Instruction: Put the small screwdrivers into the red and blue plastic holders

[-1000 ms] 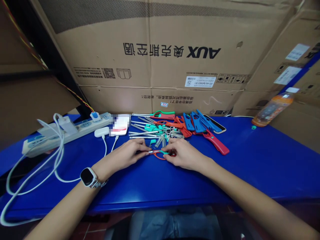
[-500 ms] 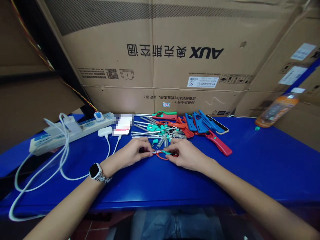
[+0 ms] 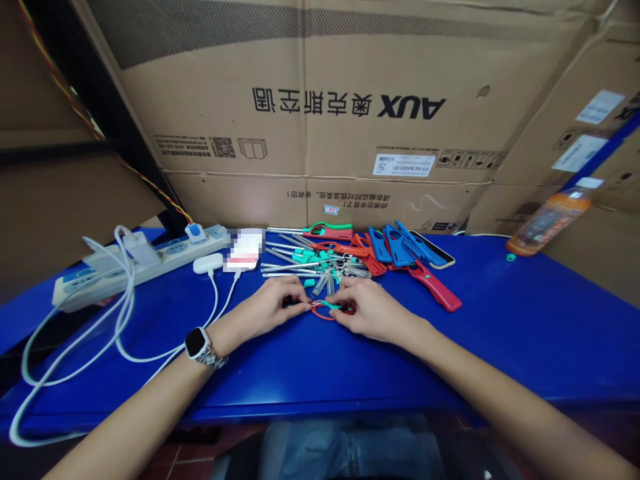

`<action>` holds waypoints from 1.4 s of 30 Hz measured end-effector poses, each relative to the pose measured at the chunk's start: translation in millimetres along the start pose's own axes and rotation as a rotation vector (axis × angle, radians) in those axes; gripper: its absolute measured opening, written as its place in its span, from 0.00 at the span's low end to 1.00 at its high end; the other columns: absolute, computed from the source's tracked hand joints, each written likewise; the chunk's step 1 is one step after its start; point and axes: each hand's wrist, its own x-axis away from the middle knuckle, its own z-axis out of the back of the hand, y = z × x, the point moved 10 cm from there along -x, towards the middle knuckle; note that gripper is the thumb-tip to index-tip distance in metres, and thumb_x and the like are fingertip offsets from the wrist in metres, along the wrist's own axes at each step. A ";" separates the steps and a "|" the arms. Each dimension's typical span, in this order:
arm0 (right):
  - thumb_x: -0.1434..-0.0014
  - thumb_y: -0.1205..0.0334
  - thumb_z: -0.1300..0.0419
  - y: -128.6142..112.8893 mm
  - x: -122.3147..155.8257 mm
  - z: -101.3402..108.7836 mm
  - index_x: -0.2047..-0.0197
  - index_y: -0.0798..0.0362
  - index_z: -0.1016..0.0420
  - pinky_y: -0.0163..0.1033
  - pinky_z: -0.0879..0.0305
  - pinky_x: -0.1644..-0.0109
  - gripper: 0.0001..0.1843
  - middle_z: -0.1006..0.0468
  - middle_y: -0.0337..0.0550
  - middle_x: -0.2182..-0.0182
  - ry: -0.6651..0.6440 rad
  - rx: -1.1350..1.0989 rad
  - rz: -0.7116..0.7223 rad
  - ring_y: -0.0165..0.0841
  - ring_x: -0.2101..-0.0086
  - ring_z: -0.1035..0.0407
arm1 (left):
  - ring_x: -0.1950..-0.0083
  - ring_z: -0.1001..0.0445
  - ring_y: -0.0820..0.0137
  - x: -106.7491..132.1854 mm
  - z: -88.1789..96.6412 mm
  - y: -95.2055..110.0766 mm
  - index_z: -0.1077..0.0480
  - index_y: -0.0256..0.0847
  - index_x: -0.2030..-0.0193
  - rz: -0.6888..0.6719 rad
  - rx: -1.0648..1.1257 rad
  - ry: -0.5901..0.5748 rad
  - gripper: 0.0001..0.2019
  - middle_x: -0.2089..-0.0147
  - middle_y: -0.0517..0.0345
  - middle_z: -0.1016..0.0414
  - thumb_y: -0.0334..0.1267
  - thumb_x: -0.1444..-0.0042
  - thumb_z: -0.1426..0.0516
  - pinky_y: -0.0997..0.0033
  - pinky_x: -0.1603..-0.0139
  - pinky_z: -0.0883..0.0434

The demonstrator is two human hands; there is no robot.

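Observation:
My left hand [image 3: 273, 308] and my right hand [image 3: 367, 308] meet over a small red and teal lighter part [image 3: 325, 308] on the blue table [image 3: 500, 333]. The left fingers pinch a thin metal tube at its left end. The right fingers grip its red handle. Behind the hands lies a pile of metal tubes and teal pieces [image 3: 310, 261], then red handles [image 3: 360, 252] and blue handles [image 3: 395, 243]. A smartwatch [image 3: 197, 343] is on my left wrist.
A white power strip [image 3: 125, 263] with plugs and white cables [image 3: 75, 347] lies at the left. A phone [image 3: 243, 250] sits beside it. An orange drink bottle [image 3: 547, 217] lies at the right. Large cardboard boxes [image 3: 320, 113] wall the back.
The view shifted slightly. Both hands stay together on the same part, with the left hand drawn a little nearer the right.

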 end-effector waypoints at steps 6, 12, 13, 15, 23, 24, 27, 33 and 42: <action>0.40 0.60 0.40 0.3 2.9 -1.6 0.58 0.51 0.19 0.36 0.43 0.64 0.10 0.32 0.42 0.65 -0.022 0.002 -0.031 0.30 0.68 0.35 | 0.63 0.29 0.69 -0.1 -1.7 2.1 0.25 0.39 0.64 -0.016 -0.032 -0.019 0.13 0.63 0.55 0.28 0.43 0.34 0.46 0.70 0.60 0.32; 0.39 0.63 0.42 6.2 0.7 21.8 0.47 0.52 0.26 0.35 0.40 0.65 0.16 0.33 0.41 0.62 0.107 -0.199 0.026 0.27 0.70 0.37 | 0.60 0.27 0.67 0.6 0.5 4.7 0.25 0.39 0.61 -0.046 -0.087 -0.039 0.13 0.61 0.54 0.27 0.44 0.34 0.47 0.68 0.56 0.31; 0.38 0.66 0.43 11.7 1.1 27.8 0.49 0.52 0.26 0.35 0.40 0.66 0.15 0.33 0.41 0.63 0.137 -0.220 0.020 0.27 0.72 0.38 | 0.59 0.27 0.67 0.9 0.8 3.8 0.24 0.40 0.60 -0.049 -0.090 -0.044 0.13 0.61 0.54 0.26 0.44 0.34 0.47 0.68 0.55 0.31; 0.39 0.69 0.45 25.6 4.2 36.8 0.54 0.53 0.24 0.34 0.41 0.67 0.12 0.32 0.41 0.63 0.173 -0.224 -0.013 0.26 0.73 0.39 | 0.59 0.26 0.67 1.6 1.7 1.6 0.24 0.40 0.58 -0.046 -0.093 -0.053 0.13 0.61 0.54 0.26 0.44 0.34 0.47 0.68 0.55 0.30; 0.41 0.68 0.44 64.9 29.9 41.2 0.60 0.52 0.24 0.34 0.42 0.68 0.08 0.25 0.40 0.65 0.207 -0.089 -0.127 0.27 0.73 0.36 | 0.55 0.27 0.64 -12.2 9.4 24.9 0.26 0.41 0.52 -0.061 -0.209 0.019 0.14 0.57 0.52 0.26 0.48 0.37 0.44 0.65 0.53 0.30; 0.41 0.67 0.43 67.9 31.1 41.8 0.60 0.52 0.24 0.34 0.42 0.68 0.08 0.25 0.40 0.65 0.218 -0.056 -0.152 0.28 0.73 0.35 | 0.54 0.27 0.63 -16.3 5.3 30.2 0.26 0.41 0.52 -0.076 -0.235 -0.006 0.14 0.56 0.52 0.26 0.48 0.37 0.44 0.64 0.51 0.30; 0.41 0.64 0.43 76.9 32.1 47.2 0.61 0.51 0.24 0.35 0.44 0.68 0.06 0.24 0.41 0.63 0.260 0.078 -0.268 0.30 0.69 0.32 | 0.54 0.27 0.62 -26.1 -8.3 37.1 0.25 0.40 0.55 -0.089 -0.297 -0.087 0.16 0.57 0.52 0.26 0.50 0.39 0.43 0.64 0.51 0.31; 0.40 0.57 0.43 81.8 27.2 52.5 0.61 0.50 0.26 0.36 0.48 0.70 0.08 0.26 0.44 0.61 0.272 0.267 -0.406 0.35 0.66 0.30 | 0.56 0.27 0.63 -26.6 -14.8 29.5 0.25 0.40 0.56 -0.064 -0.294 -0.124 0.16 0.58 0.53 0.27 0.51 0.39 0.43 0.66 0.55 0.32; 0.41 0.60 0.44 70.9 -39.9 61.7 0.49 0.51 0.25 0.41 0.38 0.62 0.17 0.25 0.49 0.51 0.249 0.409 -0.242 0.44 0.51 0.35 | 0.62 0.27 0.65 -65.0 18.2 27.8 0.26 0.39 0.61 -0.028 -0.373 0.028 0.12 0.63 0.54 0.25 0.42 0.35 0.48 0.67 0.60 0.33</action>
